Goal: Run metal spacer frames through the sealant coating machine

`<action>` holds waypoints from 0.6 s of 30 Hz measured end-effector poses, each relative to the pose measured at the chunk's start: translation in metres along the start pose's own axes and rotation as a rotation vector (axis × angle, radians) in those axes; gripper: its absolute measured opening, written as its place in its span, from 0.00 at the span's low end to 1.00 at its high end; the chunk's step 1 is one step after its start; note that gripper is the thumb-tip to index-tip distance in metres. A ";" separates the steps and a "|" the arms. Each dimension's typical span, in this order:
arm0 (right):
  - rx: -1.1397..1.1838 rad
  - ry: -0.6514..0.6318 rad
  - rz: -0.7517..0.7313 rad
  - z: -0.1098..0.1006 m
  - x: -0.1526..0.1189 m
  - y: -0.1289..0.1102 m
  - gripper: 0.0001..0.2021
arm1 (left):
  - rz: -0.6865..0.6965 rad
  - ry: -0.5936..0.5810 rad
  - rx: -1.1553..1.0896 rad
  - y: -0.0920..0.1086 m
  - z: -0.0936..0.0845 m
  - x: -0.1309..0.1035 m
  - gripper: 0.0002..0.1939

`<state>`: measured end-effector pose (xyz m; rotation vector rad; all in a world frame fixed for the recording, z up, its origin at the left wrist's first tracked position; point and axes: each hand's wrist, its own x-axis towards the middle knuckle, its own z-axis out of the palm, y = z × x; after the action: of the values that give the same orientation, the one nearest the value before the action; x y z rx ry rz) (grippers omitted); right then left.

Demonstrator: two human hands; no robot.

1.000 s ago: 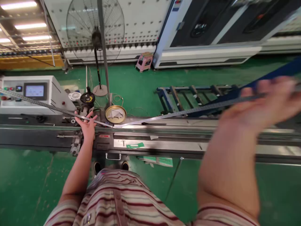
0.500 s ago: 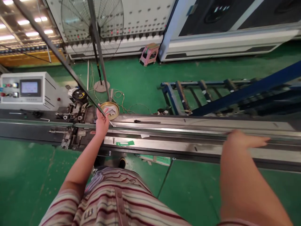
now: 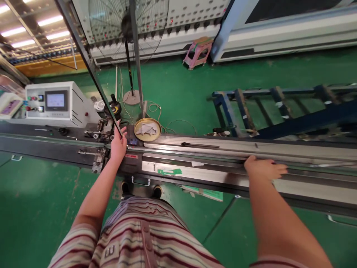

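My left hand (image 3: 119, 147) is closed around a thin metal strip (image 3: 96, 80) that slopes from the fingers up past the top left of the view. Level along the machine bed lies a perforated metal strip (image 3: 173, 151), its left end close to my left hand. My right hand (image 3: 263, 169) rests over the bed's channel farther right, fingers stretched out to the right; the thumb side is by the strip, and the contact is partly hidden. Metal clamping parts (image 3: 99, 158) sit just left of my left hand.
A gold round dish (image 3: 147, 130) with grey scraps stands behind the bed. A control box with screen (image 3: 56, 100) is at the left. Beyond are a fan (image 3: 126, 28), a pink stool (image 3: 198, 52) and a blue rack (image 3: 227, 111). A dark slim tool (image 3: 199, 145) lies on the bed.
My right hand has moved left along the bed, nearer my left hand. My left hand keeps its hold on the sloping strip. The view has shifted left.
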<state>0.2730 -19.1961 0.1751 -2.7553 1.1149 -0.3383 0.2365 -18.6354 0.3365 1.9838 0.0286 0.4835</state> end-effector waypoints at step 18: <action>-0.170 -0.255 -0.185 0.005 -0.217 -0.230 0.30 | -0.046 0.176 0.435 -0.148 -0.304 0.088 0.25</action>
<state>0.2761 -18.8805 0.1888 -2.9497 0.8652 0.0924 0.2404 -18.2867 0.3494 2.3505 0.3124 0.6639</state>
